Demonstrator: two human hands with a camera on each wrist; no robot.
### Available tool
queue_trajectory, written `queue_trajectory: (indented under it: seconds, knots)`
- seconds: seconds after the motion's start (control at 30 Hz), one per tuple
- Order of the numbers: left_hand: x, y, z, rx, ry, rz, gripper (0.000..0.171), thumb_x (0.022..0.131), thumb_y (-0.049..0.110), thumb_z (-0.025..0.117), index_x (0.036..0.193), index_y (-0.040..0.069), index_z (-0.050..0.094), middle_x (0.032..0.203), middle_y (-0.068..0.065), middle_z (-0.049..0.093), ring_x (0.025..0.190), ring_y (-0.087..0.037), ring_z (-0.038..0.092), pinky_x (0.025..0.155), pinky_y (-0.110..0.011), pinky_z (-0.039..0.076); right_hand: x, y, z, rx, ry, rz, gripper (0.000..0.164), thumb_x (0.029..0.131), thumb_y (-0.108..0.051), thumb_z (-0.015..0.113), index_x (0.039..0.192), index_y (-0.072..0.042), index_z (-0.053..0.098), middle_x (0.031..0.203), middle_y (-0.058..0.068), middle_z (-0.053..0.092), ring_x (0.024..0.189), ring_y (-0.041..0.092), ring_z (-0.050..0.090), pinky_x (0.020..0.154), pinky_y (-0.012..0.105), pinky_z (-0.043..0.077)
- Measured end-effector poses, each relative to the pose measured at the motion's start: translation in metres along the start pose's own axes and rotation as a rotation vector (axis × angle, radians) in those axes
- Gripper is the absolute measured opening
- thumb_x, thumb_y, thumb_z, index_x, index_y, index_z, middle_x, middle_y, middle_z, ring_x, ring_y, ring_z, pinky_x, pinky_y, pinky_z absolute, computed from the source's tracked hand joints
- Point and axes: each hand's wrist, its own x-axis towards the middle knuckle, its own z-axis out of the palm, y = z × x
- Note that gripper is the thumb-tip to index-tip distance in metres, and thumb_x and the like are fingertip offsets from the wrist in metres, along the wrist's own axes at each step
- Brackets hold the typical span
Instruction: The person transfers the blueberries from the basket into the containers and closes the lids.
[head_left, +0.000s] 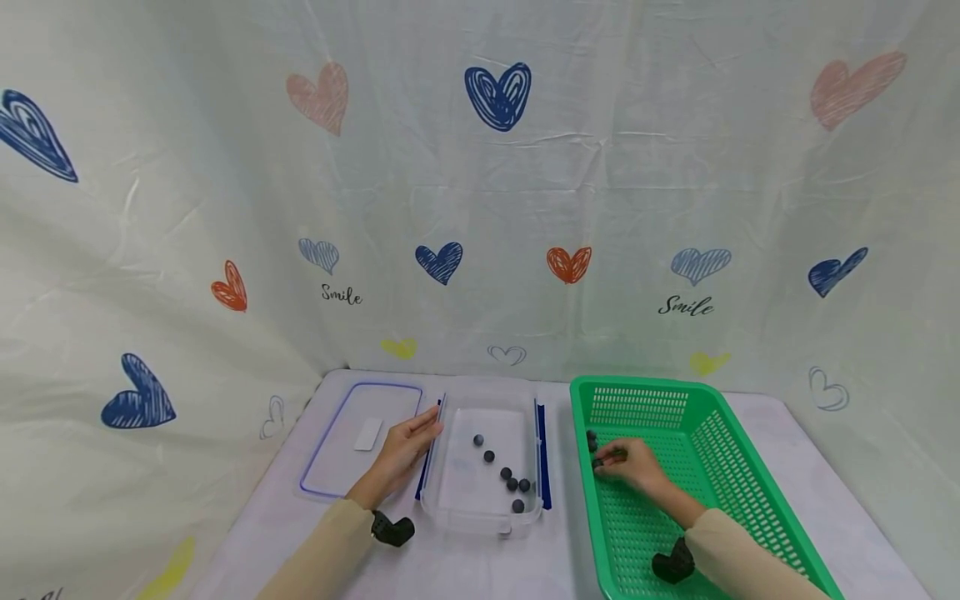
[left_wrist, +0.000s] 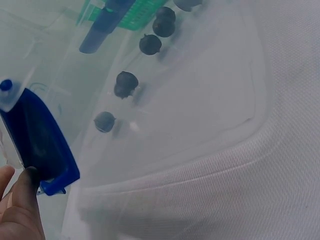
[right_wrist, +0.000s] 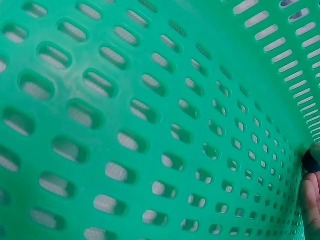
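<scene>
A clear plastic box (head_left: 480, 508) with blue side latches stands on the table with several dark blueberries (head_left: 506, 473) on its bottom. My left hand (head_left: 408, 443) holds the box's left side, its thumb at the blue latch (left_wrist: 42, 140) in the left wrist view. To the right, my right hand (head_left: 633, 467) reaches into the green basket (head_left: 667, 390) near its left wall. Its fingertips pinch a blueberry (right_wrist: 311, 161), partly cut off by the right wrist view's edge. Other blueberries (head_left: 592, 440) lie just beyond those fingers, against the basket wall.
A clear lid with a blue rim (head_left: 322, 433) lies flat left of the box, a white label (head_left: 367, 434) on it. The basket's tall slotted walls surround my right hand. A curtain printed with hearts (head_left: 480, 192) hangs behind the white-covered table (head_left: 480, 575).
</scene>
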Motion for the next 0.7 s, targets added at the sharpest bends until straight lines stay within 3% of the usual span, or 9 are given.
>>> queue_trajectory:
  seconds: [0.3, 0.7]
  knots:
    - [-0.0005, 0.0001, 0.0003, -0.006, 0.001, 0.010, 0.053, 0.087, 0.017, 0.064, 0.135, 0.004, 0.046, 0.140, -0.009, 0.040, 0.127, -0.021, 0.038, 0.099, -0.029, 0.036, 0.0008, 0.0021, -0.0004, -0.036, 0.005, -0.036, 0.017, 0.075, -0.005, 0.074, 0.089, 0.003, 0.068, 0.080, 0.009, 0.066, 0.073, 0.020, 0.061, 0.059, 0.024, 0.051]
    - [-0.0004, 0.0016, 0.0000, -0.001, -0.007, 0.013, 0.052, 0.088, 0.017, 0.063, 0.135, 0.003, 0.045, 0.141, -0.011, 0.039, 0.127, -0.023, 0.038, 0.100, -0.032, 0.034, 0.0009, -0.0012, -0.0065, 0.025, -0.007, -0.049, 0.019, 0.077, -0.005, 0.073, 0.091, 0.007, 0.067, 0.088, 0.017, 0.066, 0.077, 0.025, 0.064, 0.059, 0.026, 0.053]
